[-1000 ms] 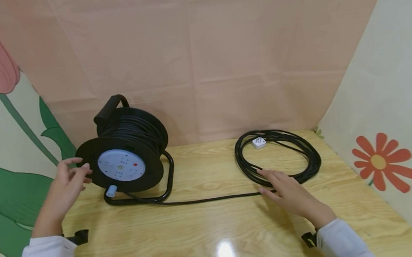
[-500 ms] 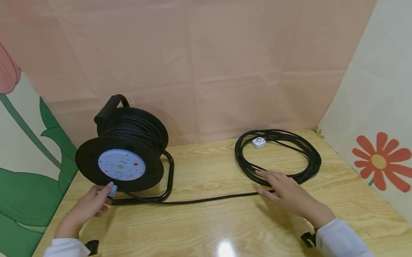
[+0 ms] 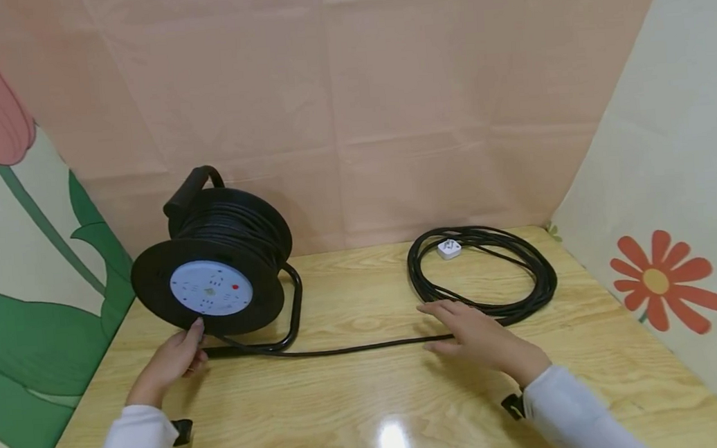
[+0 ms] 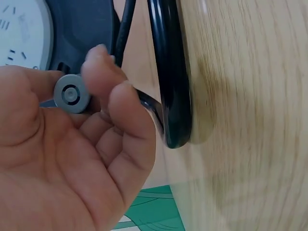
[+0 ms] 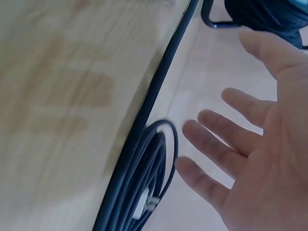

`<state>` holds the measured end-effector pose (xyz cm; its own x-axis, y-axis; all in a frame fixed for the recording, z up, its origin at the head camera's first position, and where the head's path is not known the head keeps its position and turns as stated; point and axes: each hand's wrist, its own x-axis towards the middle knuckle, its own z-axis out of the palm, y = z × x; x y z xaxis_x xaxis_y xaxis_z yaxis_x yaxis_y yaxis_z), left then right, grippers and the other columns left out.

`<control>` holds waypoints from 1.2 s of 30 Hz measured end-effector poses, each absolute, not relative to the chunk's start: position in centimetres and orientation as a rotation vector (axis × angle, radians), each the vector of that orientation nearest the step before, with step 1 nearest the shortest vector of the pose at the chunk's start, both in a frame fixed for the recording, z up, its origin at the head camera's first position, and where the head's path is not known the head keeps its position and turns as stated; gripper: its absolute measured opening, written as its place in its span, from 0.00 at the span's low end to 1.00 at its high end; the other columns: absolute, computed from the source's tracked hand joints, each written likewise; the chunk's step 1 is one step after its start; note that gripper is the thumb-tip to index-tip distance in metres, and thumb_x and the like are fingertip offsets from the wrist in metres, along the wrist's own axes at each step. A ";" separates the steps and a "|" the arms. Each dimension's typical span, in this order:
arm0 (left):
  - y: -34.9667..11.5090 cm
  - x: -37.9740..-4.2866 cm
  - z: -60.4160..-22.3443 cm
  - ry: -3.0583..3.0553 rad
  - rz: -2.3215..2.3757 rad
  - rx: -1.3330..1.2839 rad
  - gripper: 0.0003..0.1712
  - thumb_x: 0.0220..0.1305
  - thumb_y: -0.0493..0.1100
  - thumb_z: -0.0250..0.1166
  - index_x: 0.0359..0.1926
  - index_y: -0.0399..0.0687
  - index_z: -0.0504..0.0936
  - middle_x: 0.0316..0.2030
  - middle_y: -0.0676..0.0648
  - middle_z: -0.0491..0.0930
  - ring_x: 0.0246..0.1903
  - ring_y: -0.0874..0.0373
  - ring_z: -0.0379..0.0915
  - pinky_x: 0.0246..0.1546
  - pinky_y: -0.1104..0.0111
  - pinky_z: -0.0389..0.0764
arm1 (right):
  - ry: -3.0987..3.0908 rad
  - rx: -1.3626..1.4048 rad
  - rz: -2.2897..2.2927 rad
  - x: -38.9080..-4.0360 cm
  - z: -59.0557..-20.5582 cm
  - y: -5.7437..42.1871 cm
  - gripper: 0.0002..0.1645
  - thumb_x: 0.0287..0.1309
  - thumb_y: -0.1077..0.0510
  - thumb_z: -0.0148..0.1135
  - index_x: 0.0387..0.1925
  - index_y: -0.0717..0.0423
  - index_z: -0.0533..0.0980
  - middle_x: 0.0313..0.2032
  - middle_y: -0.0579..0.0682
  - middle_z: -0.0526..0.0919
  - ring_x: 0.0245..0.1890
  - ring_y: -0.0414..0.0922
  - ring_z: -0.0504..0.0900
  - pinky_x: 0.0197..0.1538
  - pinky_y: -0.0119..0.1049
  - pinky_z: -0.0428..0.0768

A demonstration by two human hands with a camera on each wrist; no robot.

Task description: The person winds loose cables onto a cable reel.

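At the left of the head view stands a black cable reel point(image 3: 150, 287) with a pale blue socket panel point(image 3: 211, 288). Low on its front flange, my left hand point(image 3: 171, 362) pinches the grey-blue crank knob point(image 4: 71, 94) between thumb and index finger, while the other fingers curl loosely. A black cable point(image 3: 367, 349) runs from the reel along the table to a loose coil point(image 3: 544, 284) on the right. My right hand point(image 3: 481, 337) hovers over this cable at the coil's near side, fingers spread and nothing in them.
A white plug point(image 3: 450, 248) lies inside the coil. The reel rests on a black tubular frame point(image 3: 295, 305) with a carrying handle point(image 3: 188, 193) on top. Behind the wooden table point(image 3: 322, 414) hangs a pink sheet point(image 3: 388, 111); flowered panels flank both sides.
My left hand has come down from beside the reel's flange and taken hold of the crank knob. The right hand has shifted a little left, away from the coil.
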<state>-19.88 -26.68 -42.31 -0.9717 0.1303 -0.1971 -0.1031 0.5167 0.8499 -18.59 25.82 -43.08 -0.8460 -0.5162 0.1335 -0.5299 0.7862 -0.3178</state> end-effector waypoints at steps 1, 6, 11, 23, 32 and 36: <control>-26.6 -19.9 -42.4 2.524 1.447 0.020 0.29 0.82 0.57 0.35 0.27 0.44 0.64 0.17 0.50 0.66 0.16 0.60 0.60 0.18 0.71 0.63 | -2.947 0.874 0.536 -18.8 -43.1 25.5 0.42 0.64 0.34 0.62 0.72 0.49 0.65 0.64 0.53 0.73 0.61 0.56 0.74 0.59 0.60 0.73; -26.6 -19.8 -42.3 2.566 1.417 0.002 0.30 0.82 0.57 0.36 0.29 0.41 0.66 0.18 0.48 0.66 0.16 0.59 0.61 0.19 0.68 0.66 | -2.985 0.968 0.446 -19.8 -43.2 23.7 0.47 0.60 0.32 0.64 0.73 0.49 0.65 0.58 0.50 0.76 0.54 0.50 0.77 0.55 0.55 0.77; -26.6 -20.0 -42.4 2.597 1.377 -0.020 0.31 0.81 0.57 0.35 0.32 0.38 0.69 0.19 0.48 0.67 0.17 0.58 0.62 0.20 0.66 0.69 | -2.990 1.046 0.298 -20.8 -43.6 21.9 0.48 0.56 0.30 0.66 0.70 0.50 0.68 0.54 0.49 0.78 0.51 0.48 0.77 0.54 0.55 0.76; -26.4 -20.2 -42.8 2.603 1.346 -0.005 0.32 0.82 0.58 0.35 0.34 0.37 0.71 0.20 0.49 0.67 0.17 0.59 0.60 0.19 0.68 0.67 | -2.969 1.083 0.133 -22.0 -44.4 19.4 0.12 0.58 0.46 0.72 0.33 0.46 0.78 0.31 0.39 0.76 0.32 0.40 0.76 0.37 0.41 0.76; -26.0 -20.3 -42.8 2.602 1.359 0.000 0.34 0.82 0.56 0.36 0.39 0.30 0.74 0.19 0.49 0.67 0.16 0.59 0.60 0.19 0.68 0.68 | -3.003 1.065 0.319 -22.6 -45.0 20.3 0.08 0.71 0.53 0.56 0.34 0.46 0.68 0.23 0.37 0.69 0.22 0.35 0.67 0.26 0.33 0.70; -25.9 -20.1 -42.9 2.564 1.402 -0.023 0.32 0.82 0.56 0.37 0.37 0.32 0.73 0.19 0.49 0.67 0.17 0.60 0.60 0.19 0.69 0.67 | -3.002 0.973 0.381 -22.8 -44.7 21.2 0.06 0.75 0.51 0.52 0.39 0.45 0.69 0.22 0.37 0.71 0.20 0.36 0.68 0.25 0.35 0.71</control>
